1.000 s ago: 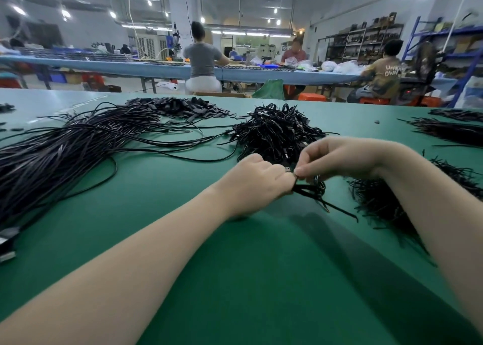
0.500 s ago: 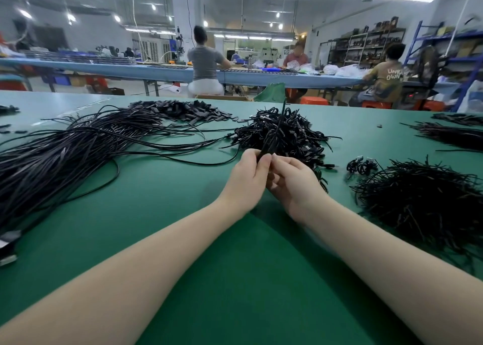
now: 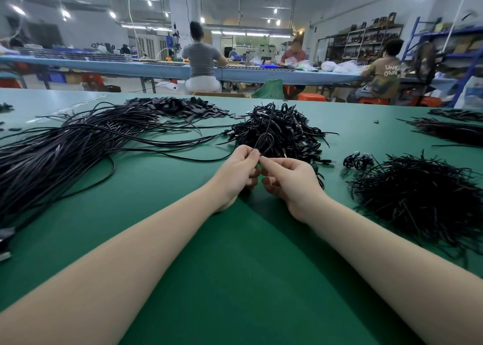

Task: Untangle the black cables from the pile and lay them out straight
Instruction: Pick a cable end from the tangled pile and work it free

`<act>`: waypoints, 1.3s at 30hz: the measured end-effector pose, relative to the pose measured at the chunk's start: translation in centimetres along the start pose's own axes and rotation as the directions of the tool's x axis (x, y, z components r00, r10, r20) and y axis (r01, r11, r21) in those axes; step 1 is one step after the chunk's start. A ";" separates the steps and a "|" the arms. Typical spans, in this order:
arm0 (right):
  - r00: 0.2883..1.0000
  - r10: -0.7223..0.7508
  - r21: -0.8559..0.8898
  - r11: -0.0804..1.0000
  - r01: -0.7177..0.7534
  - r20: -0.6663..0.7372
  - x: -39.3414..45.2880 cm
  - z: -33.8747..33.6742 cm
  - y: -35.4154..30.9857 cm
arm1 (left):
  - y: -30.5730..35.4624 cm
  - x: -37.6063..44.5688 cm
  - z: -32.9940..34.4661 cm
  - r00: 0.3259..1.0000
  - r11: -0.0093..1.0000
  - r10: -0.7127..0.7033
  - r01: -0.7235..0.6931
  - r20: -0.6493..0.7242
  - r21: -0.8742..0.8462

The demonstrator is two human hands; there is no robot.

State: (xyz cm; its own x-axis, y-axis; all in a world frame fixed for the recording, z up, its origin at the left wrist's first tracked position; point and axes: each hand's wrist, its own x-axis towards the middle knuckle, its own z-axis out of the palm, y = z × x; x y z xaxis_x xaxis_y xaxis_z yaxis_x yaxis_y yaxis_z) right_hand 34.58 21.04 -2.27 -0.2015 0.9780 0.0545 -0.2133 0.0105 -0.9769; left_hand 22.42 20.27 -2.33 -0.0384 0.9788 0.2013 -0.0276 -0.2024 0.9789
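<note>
A tangled pile of black cables [image 3: 279,130] lies mid-table on the green mat [image 3: 235,266]. My left hand [image 3: 239,172] and my right hand [image 3: 290,180] meet just in front of the pile. Both pinch one thin black cable [image 3: 262,142] that loops up out of the pile. To the left, a long bundle of straightened black cables [image 3: 65,151] stretches across the table.
A heap of short black ties [image 3: 423,201] sits at the right, with a small coiled cable [image 3: 356,161] beside it. More black bundles [image 3: 449,131] lie at the far right, flat black pieces [image 3: 180,108] at the back. People sit at a blue bench [image 3: 146,68] behind.
My right hand came back from the heap at the right to the pile's front. Both hands now pinch a cable loop raised from the pile.
</note>
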 end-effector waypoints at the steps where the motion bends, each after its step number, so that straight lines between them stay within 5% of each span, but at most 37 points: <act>1: 1.000 0.026 0.011 1.000 -0.027 0.004 0.1 -0.2 -0.2 | 0.1 -0.1 0.0 1.000 1.000 -0.005 0.005 0.018 -0.008; 9: 0.967 0.199 0.028 0.978 -0.206 0.157 0.6 -1.4 -0.9 | 0.1 -0.2 0.1 0.999 1.000 0.020 -0.020 0.042 0.013; 11: 0.984 0.120 -0.005 0.993 -0.120 0.135 0.6 -1.4 -0.7 | -0.1 -0.1 0.1 0.999 0.999 0.031 -0.032 0.034 0.028; 13: 0.993 -0.082 -0.222 0.970 0.099 0.087 0.6 -1.4 -0.6 | -0.3 0.0 0.2 0.999 0.998 0.038 -0.038 0.008 0.049; 16: 0.909 -0.409 -0.602 0.707 0.370 0.078 0.8 -1.4 -0.6 | 0.0 0.1 0.4 0.998 0.974 0.043 -0.034 -0.037 0.224; 19: 0.824 -0.559 -0.710 0.542 0.449 0.094 0.6 -1.3 -0.5 | 1.3 0.3 0.1 0.997 0.871 0.009 0.028 -0.074 0.490; 21: 0.764 -0.632 -0.766 0.424 0.483 0.131 0.4 -1.3 -0.6 | 2.5 0.3 0.2 0.989 0.862 -0.129 0.146 -0.069 0.485; 25: 0.321 -0.742 -0.732 -0.321 0.601 0.589 0.1 -2.1 -1.4 | 5.7 0.2 -0.7 0.806 0.731 -0.590 0.516 0.035 0.446; 26: 0.269 -0.694 -0.662 -0.388 0.641 0.667 0.0 -2.4 -1.5 | 6.2 0.1 -1.4 0.761 0.694 -0.643 0.533 0.085 0.483; 28: 0.336 -0.680 -0.635 -0.246 0.732 0.651 -0.3 -2.2 -1.6 | 6.9 0.1 -2.7 0.745 0.686 -0.650 0.491 0.150 0.536; 31: 0.603 -0.712 -0.680 0.243 0.691 0.359 -0.1 -1.4 -1.5 | 6.6 0.4 -3.6 0.867 0.814 -0.466 0.344 0.173 0.469; 33: 0.737 -0.642 -0.657 0.464 0.593 0.212 0.2 -1.1 -1.5 | 6.1 0.8 -3.6 0.955 0.886 -0.269 0.195 0.124 0.420; 36: 0.844 -0.531 -0.550 0.682 0.482 0.082 0.5 -1.2 -1.6 | 5.6 1.0 -3.5 0.989 0.900 -0.058 -0.008 0.137 0.436; 39: 0.894 -0.444 -0.465 0.781 0.417 0.056 0.5 -1.2 -1.6 | 5.2 1.1 -3.4 0.989 0.876 0.039 -0.102 0.143 0.472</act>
State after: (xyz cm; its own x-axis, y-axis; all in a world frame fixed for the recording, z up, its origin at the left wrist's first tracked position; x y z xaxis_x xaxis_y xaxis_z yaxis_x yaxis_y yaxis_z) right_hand 35.99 21.79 -0.88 -0.1393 0.8580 0.4945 0.1942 0.5133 -0.8360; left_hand 18.79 20.13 2.85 0.1038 0.9647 0.2419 0.4509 -0.2624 0.8531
